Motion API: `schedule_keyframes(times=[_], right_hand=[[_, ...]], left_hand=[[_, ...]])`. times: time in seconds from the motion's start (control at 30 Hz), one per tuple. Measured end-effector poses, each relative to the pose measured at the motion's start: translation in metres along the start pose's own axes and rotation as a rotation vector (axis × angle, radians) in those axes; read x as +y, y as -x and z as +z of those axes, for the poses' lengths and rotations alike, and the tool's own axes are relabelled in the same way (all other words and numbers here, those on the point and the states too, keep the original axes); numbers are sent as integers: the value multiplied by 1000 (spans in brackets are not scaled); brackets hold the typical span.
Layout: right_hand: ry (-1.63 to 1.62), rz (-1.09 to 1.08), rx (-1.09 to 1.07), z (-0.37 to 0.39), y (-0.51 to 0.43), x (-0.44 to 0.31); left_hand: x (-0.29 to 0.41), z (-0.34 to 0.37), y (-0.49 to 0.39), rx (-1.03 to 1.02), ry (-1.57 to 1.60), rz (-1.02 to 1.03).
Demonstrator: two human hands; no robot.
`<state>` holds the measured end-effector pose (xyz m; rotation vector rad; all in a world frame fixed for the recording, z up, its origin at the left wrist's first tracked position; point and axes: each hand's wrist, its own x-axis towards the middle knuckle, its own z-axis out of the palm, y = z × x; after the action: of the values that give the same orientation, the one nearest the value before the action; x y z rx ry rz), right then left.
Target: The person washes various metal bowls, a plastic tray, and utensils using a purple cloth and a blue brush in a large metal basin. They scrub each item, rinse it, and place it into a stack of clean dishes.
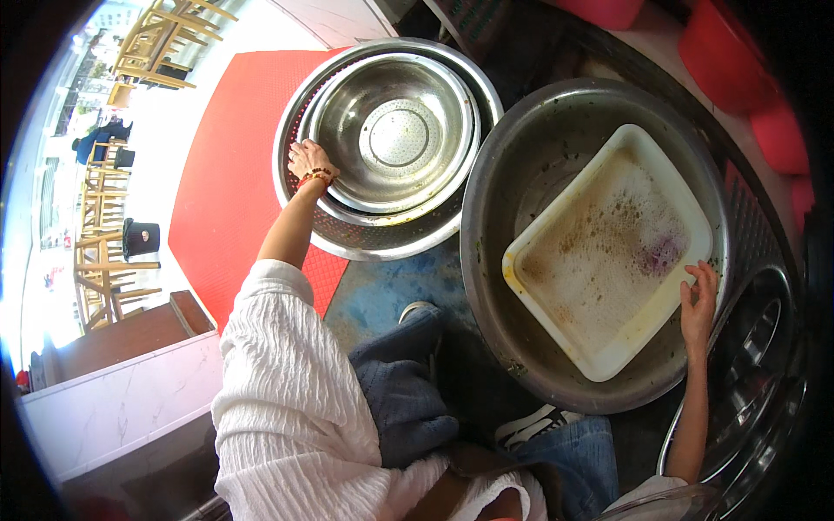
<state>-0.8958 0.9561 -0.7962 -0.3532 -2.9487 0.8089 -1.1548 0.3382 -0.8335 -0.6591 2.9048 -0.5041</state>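
Observation:
My left hand (311, 161), with beaded bracelets at the wrist, is at the left rim of a stainless-steel colander (399, 179) with a perforated base. Its fingers curl over that rim. The colander is nested with another metal bowl inside a wider perforated metal colander (371, 242). A large grey metal basin (505, 325) stands to the right. Inside it, a white plastic tray (573, 293) lies at a slant, with foam, brown specks and a purple patch on it. My right hand (698, 306) hovers by the tray's right edge, fingers apart, holding nothing.
Under the colanders is a red textured mat (234, 156) on a wet blue-grey floor (391, 286). Shiny metal pans (743, 384) crowd the right side, with red plastic containers (723, 58) behind. A low marble-patterned wall (130, 404) and wooden chairs (101, 260) are at left.

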Motion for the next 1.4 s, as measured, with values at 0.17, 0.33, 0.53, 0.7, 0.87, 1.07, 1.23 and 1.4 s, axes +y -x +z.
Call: schedule_keyframes(times=[0.17, 0.33, 0.53, 0.7, 0.87, 1.07, 1.23, 1.4], right_hand=[[-24, 50, -81, 4, -2, -23], [-149, 43, -145, 20, -2, -18], [-137, -32, -239, 50, -1, -8], [178, 131, -418, 80, -12, -9], [381, 160, -423, 118, -27, 11], [502, -139, -684, 162, -37, 40], [607, -335, -841, 154, -33, 29], [202, -68, -697, 114, -38, 24]], left_hand=[[6, 10, -19, -22, 181, 17], [8, 37, -39, -431, 711, -148], [-43, 35, -62, -417, 1088, 323], [-58, -62, -55, -656, 1641, 184], [-19, -210, 26, -42, 1307, 645], [63, -327, 132, 392, 770, 922], [84, -372, 196, 440, 924, 1056], [143, -306, 247, 426, 962, 940]])
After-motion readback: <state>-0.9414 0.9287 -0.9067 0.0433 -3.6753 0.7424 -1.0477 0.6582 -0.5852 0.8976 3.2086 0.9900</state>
